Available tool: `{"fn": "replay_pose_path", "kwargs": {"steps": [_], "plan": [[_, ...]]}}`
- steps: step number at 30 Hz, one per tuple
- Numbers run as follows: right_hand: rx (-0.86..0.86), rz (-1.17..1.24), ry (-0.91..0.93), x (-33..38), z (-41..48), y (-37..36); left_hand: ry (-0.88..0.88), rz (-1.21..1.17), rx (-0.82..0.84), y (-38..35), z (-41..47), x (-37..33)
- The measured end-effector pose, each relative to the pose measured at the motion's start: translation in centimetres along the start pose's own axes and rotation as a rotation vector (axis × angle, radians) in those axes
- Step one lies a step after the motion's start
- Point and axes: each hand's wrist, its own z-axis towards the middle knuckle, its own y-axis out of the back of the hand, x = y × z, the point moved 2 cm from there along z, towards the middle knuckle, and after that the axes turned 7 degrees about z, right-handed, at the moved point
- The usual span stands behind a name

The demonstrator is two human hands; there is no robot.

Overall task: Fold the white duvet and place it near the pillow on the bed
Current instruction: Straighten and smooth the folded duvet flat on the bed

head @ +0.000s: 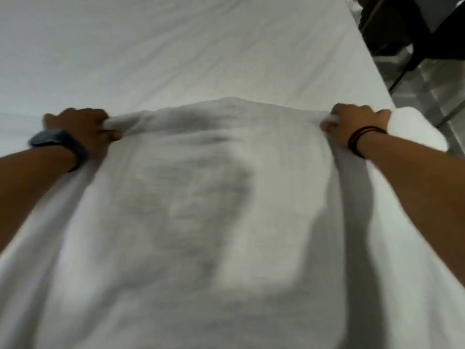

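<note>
Bed (176,46): white fitted sheet, lightly creased, fills the frame from 9 through 12 to 2 o'clock. White duvet (201,197): spread across the lower and central view from 4 to 8 o'clock, lying over the bed, far edge lifted and stretched taut between both hands; surface blurred. Dark furniture frame (402,28) on the floor at 1–2 o'clock, beside the bed edge. Left hand (80,127), 9 o'clock: fingers curled tight on the duvet's far left corner, cloth bunched in the fist. Right hand (352,122), 3 o'clock: fingers clenched on the far right corner. Dark watch (57,144) on left wrist. Black-and-red bands (362,139) on right wrist.
</note>
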Motion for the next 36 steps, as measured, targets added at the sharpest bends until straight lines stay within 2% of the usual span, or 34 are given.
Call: {"fn": "replay_pose_path", "kwargs": {"steps": [3, 5, 7, 9, 11, 13, 17, 19, 21, 23, 25, 27, 29, 31, 33, 36], "plan": [[-0.376, 0.049, -0.198, 1.7, -0.5, 2.6, -0.005, -0.305, -0.258, 1.0, -0.1, 1.2], [-0.517, 0.120, -0.240, 4.6, -2.5, 2.6, 0.043, -0.514, -0.295, 1.5, -0.6, 4.2], [-0.419, 0.190, -0.040, 10.0, -4.1, 2.5, 0.084, -0.442, -0.193, 1.3, -1.0, 8.9], [-0.197, 0.232, 0.130, 16.3, -4.9, 1.9, 0.153, -0.146, -0.076, 1.3, -1.3, 14.5], [0.102, 0.223, 0.156, 21.5, -6.0, 0.2, 0.195, 0.060, 0.088, 0.6, -1.9, 19.1], [0.245, 0.089, 0.137, 24.3, -6.7, -1.3, 0.179, 0.098, 0.189, -0.2, -2.8, 21.3], [0.189, -0.007, 0.102, 25.2, -5.1, -0.4, 0.104, 0.035, 0.077, 0.0, -3.5, 21.7], [-0.013, 0.004, 0.005, 25.4, -5.2, 0.1, 0.111, -0.064, -0.072, 0.9, -3.5, 21.8], [-0.290, 0.017, -0.051, 26.4, -6.8, -0.2, 0.169, -0.351, -0.196, 1.6, -3.4, 22.8], [-0.380, 0.115, 0.007, 28.1, -9.0, -0.9, 0.180, -0.502, -0.240, 1.8, -3.0, 25.1], [-0.288, 0.183, 0.162, 31.5, -9.9, -1.4, 0.213, -0.454, -0.217, 1.6, -2.4, 29.4], [-0.076, 0.175, 0.287, 36.0, -10.0, -1.7, 0.264, -0.253, -0.044, 0.8, -2.2, 34.9], [0.194, 0.156, 0.335, 40.8, -10.6, -2.4, 0.277, -0.005, 0.164, -0.1, -2.9, 40.4], [0.351, 0.038, 0.290, 44.5, -11.2, -3.2, 0.236, 0.085, 0.260, -1.1, -3.2, 44.4], [0.290, -0.052, 0.202, 46.3, -11.5, -3.0, 0.140, 0.060, 0.209, -1.5, -2.4, 45.9], [-0.074, -0.031, 0.064, 47.5, -12.9, -3.1, 0.000, -0.053, 0.083, -0.6, -0.5, 46.4]]}}
